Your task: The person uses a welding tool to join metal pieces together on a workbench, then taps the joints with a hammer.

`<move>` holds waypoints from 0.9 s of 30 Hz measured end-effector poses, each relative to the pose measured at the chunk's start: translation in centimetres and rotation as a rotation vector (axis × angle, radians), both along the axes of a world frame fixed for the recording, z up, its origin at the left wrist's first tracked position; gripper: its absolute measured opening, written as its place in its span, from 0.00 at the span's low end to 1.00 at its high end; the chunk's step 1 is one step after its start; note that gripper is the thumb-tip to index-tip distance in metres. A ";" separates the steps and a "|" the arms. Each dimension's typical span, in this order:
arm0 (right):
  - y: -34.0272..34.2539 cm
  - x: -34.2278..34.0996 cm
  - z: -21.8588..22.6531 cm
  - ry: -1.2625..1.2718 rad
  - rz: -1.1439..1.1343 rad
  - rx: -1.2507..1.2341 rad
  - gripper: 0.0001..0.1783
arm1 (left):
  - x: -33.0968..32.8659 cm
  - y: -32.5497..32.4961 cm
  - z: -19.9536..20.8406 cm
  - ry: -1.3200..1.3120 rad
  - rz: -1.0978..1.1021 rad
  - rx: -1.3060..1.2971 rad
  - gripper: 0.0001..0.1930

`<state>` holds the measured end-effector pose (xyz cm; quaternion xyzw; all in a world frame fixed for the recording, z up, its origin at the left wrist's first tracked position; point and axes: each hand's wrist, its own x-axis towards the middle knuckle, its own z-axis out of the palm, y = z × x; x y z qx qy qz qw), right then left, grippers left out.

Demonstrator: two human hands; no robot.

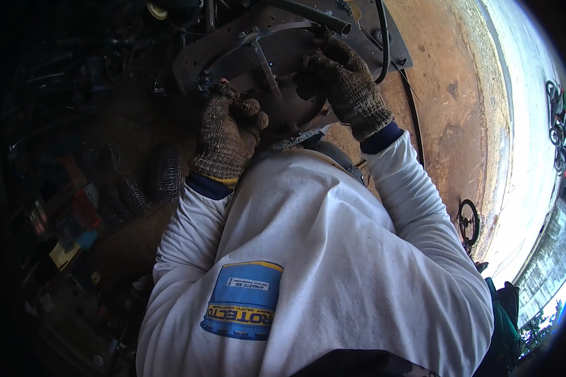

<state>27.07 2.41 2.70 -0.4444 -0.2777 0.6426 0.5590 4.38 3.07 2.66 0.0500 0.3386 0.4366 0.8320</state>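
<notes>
Both my hands wear dirty brown knitted work gloves. My left hand (227, 129) is closed, with its fingers curled beside the lower left end of a curved metal rod (283, 27). What lies inside those fingers is hidden. My right hand (352, 88) is closed too, its fingers bent near the rod's right end; the grip itself is dark and partly covered. Under the rod is a dark flat metal plate (192, 60) with small holes. A short straight bar (266, 68) meets the rod near its bend and slants down across the plate.
A metal tube (314, 16) extends over the plate's far edge, and a black cable (385, 44) loops at its right. Coiled springs (168, 173) lie on the dark floor to the left, near scattered parts. A spoked wheel (468, 222) stands at the right.
</notes>
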 end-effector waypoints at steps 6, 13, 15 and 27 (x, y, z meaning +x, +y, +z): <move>-0.4 0.0 0.1 -0.020 0.020 0.002 0.21 | 0.3 -0.7 0.4 0.030 0.023 -0.028 0.06; -0.5 -0.1 0.1 0.016 0.002 -0.002 0.21 | 0.3 -0.7 0.3 0.003 0.019 -0.015 0.05; -0.5 0.1 -0.6 0.045 -0.001 0.014 0.22 | 0.4 -0.7 0.2 -0.009 0.015 -0.009 0.05; -1.0 0.2 -2.6 -0.029 -0.040 -0.007 0.21 | -0.2 -0.5 1.6 0.086 -0.001 -0.081 0.06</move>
